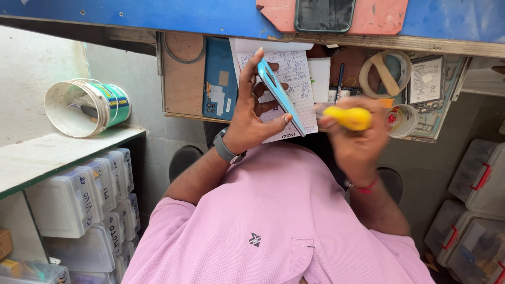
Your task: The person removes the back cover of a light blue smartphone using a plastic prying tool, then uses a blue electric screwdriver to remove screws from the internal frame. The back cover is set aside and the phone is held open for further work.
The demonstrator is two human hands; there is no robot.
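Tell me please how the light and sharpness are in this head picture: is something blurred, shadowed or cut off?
Head view: soft, even daylight, no hard glare. The left hand and its light blue phone are sharp; the right hand with the yellow tool handle is slightly motion-blurred. Dark shadow lies under the drawer; the storage boxes are cut off at the edges.

Cluttered drawer (184,79) close beyond both hands.
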